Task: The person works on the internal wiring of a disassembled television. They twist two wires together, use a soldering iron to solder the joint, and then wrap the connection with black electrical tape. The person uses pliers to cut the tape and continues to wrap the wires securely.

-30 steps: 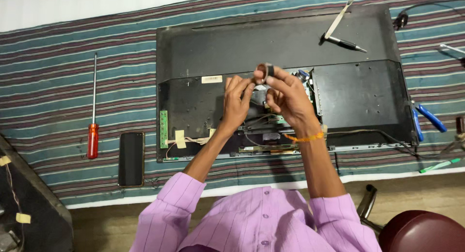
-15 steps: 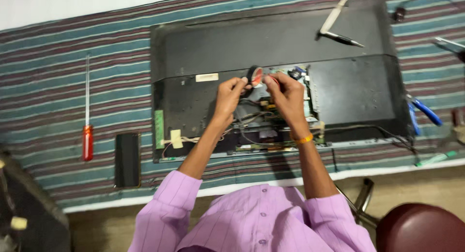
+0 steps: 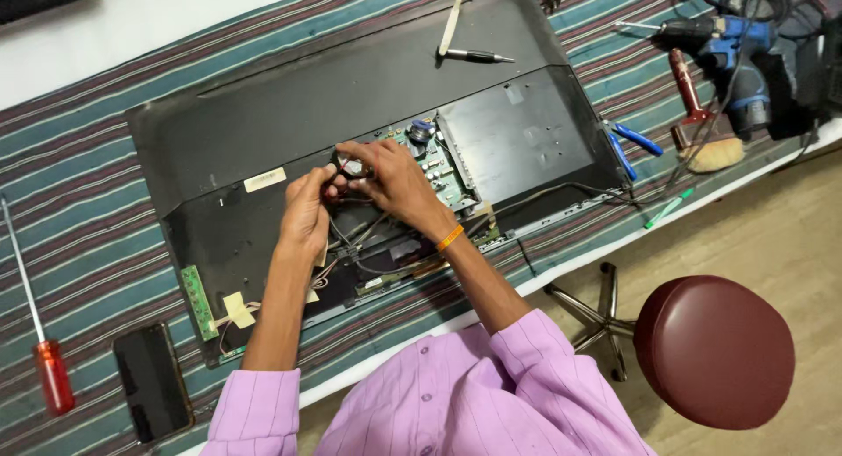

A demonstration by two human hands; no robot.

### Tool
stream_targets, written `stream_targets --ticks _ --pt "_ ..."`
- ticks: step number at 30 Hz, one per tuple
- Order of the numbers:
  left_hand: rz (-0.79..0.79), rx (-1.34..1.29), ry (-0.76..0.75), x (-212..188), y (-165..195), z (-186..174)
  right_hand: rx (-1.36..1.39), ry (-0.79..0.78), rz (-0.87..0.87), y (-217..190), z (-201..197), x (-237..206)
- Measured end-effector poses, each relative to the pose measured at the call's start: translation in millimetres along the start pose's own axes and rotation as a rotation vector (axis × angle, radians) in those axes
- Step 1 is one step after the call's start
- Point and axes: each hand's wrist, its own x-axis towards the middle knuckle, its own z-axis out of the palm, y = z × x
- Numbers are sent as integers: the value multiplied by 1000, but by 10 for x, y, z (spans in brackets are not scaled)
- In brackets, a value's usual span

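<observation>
A flat screen panel (image 3: 263,131) lies face-down on a striped cloth with its back cover off. This exposes a green circuit board (image 3: 436,167) and a bundle of dark wires (image 3: 373,237). Above the wires, my left hand (image 3: 307,215) and my right hand (image 3: 395,182) meet. Together they pinch a small dark roll (image 3: 353,167) that looks like tape. My left fingertips grip its left edge and my right fingers close over its right side. There is an orange band (image 3: 450,238) on my right wrist.
A red-handled screwdriver (image 3: 48,373) and a black phone (image 3: 153,381) lie at the left. A thin screwdriver (image 3: 478,57) rests on the panel. At the right are blue pliers (image 3: 636,140), a brush (image 3: 702,149), a blue drill (image 3: 728,44) and a green pen (image 3: 668,208). A maroon stool (image 3: 715,351) stands beside me.
My view has swung and tilted, bringing the drill and stool into sight. Both hands stay together on the small roll, now slightly lower over the wires.
</observation>
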Motion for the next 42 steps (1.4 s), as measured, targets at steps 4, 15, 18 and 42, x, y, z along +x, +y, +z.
stream_targets --ticks 4,15,18,42 --pt "94 361 106 -103 41 66 50 -10 73 5 -20 47" --pt "795 815 156 -466 367 528 240 0 59 -29 -203 129" --pt "769 817 153 -433 357 507 239 -21 82 18 -195 86" --pt "219 83 50 -185 235 -49 -769 579 436 1924 -1985 -1761"
